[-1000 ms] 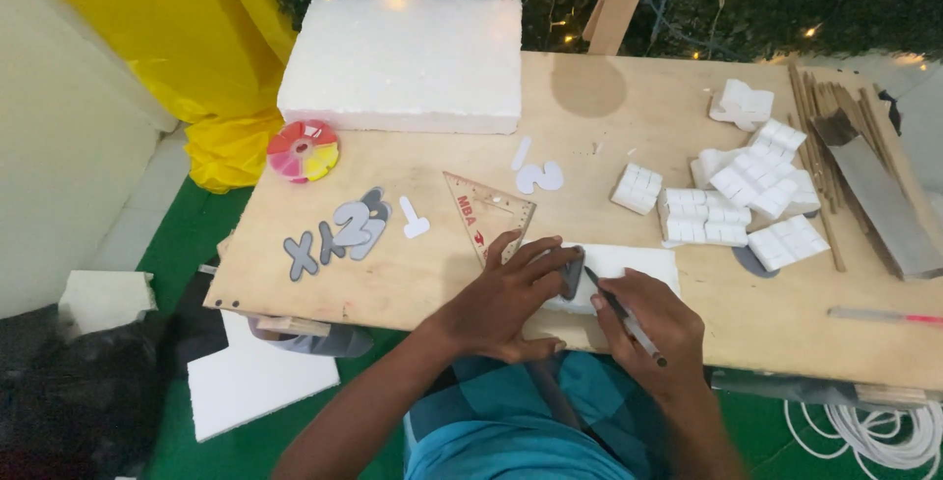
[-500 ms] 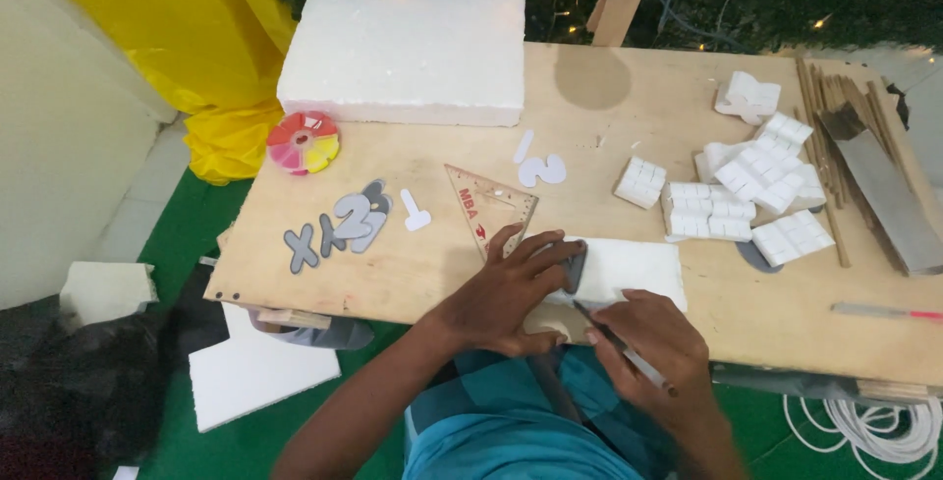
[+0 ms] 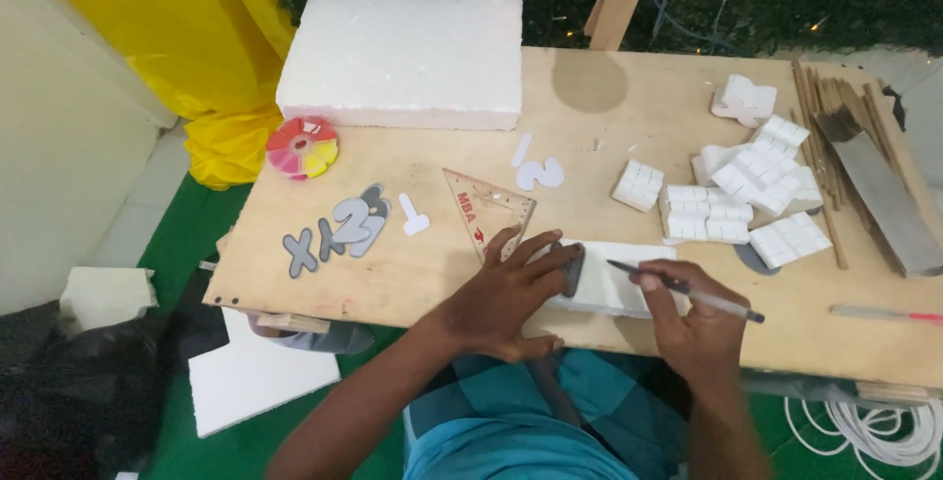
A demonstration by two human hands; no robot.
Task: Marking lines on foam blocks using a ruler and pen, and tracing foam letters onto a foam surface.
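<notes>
Bare forearms, no sleeves in view, no watch or rings seen on left hand or right hand. Below the hands: teal-blue top, darker blue-green checked cloth over lap.

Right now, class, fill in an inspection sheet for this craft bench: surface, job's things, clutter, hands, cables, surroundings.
Surface: wooden board, bare in places.
Job's things: white foam slab with a grey template on it.
Clutter: big foam block, cut foam pieces, grey cut-outs, set square, colour wheel.
Hands: left hand presses the template; right hand holds a pen.
Cables: white coil.
Surroundings: yellow cloth, green floor.
</notes>
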